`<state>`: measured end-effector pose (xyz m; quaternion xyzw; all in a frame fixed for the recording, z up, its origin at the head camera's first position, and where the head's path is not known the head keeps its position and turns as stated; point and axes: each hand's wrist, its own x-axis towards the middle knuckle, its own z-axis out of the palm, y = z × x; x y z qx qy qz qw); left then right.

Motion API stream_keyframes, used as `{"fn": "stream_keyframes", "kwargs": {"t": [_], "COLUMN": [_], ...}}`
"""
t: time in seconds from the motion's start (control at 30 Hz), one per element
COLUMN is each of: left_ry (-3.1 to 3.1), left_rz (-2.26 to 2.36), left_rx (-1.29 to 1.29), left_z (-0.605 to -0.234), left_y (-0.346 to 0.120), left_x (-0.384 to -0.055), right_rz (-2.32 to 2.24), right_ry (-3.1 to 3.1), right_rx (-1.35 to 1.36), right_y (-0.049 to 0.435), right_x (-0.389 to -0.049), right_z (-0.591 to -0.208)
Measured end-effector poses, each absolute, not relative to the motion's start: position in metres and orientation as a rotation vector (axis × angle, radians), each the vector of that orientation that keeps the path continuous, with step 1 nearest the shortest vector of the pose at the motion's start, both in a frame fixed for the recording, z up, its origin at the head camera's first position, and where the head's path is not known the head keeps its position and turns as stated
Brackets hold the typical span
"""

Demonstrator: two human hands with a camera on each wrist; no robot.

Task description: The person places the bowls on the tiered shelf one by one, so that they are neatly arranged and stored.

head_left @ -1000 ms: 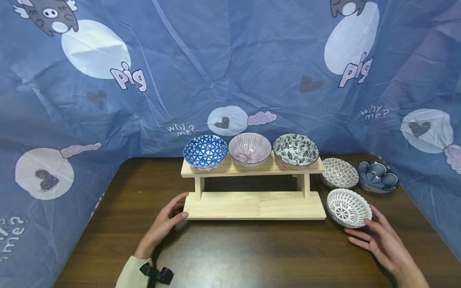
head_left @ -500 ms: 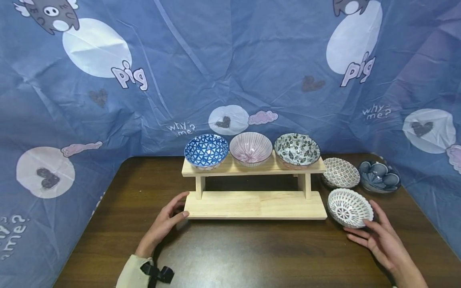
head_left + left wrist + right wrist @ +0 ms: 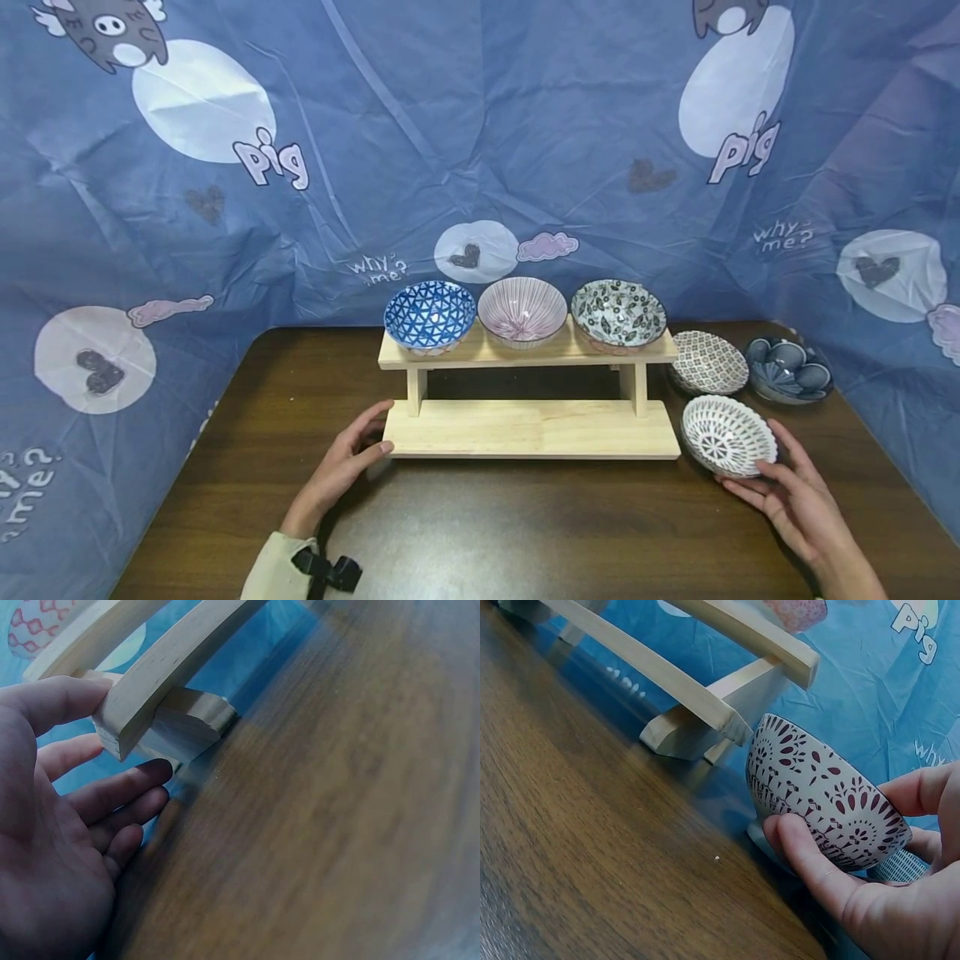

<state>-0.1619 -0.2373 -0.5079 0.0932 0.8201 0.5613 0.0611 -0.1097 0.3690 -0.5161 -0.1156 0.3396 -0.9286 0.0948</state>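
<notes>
At the right of the two-tier wooden stand (image 3: 532, 429), my right hand (image 3: 806, 504) grips a white bowl (image 3: 727, 435) by its side. The right wrist view shows dark red petal marks on the outside of that bowl (image 3: 817, 795), which is tilted; thumb and fingers lie on opposite sides of it. My left hand (image 3: 341, 462) holds the left end of the stand's lower board between thumb and forefinger, its other fingers loosely bent in the left wrist view. Along the top board stand a blue triangle-patterned bowl (image 3: 430, 315), a purple-striped bowl (image 3: 522, 310) and a green floral bowl (image 3: 618, 312).
Behind the held bowl, a grey-brown patterned bowl (image 3: 707, 362) and a dark blue bowl (image 3: 789, 371) sit at the table's back right. A blue printed cloth (image 3: 480, 150) hangs behind the brown table (image 3: 525, 525) and along its sides.
The right hand's lower fingers have drawn closer together beneath the bowl. The bowl, the stand and the left hand look almost unmoved.
</notes>
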Motion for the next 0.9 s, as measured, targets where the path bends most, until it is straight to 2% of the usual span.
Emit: {"fn": "stream_keyframes", "kwargs": {"t": [0.3,0.9], "left_ry": [2.481,2.480], "left_rz": [1.699,1.714], "left_rx": [0.289,0.310], "left_z": [-0.508,-0.508], "left_y": [-0.237,-0.238], "left_x": [-0.162,-0.162], "right_rz": [-2.766,-2.798], "right_ry": [1.023,0.923], "right_rx": [-0.320,-0.446], "right_y": [0.369,0.367], "right_x": [-0.108,-0.103], "right_z": [-0.514,-0.497]}}
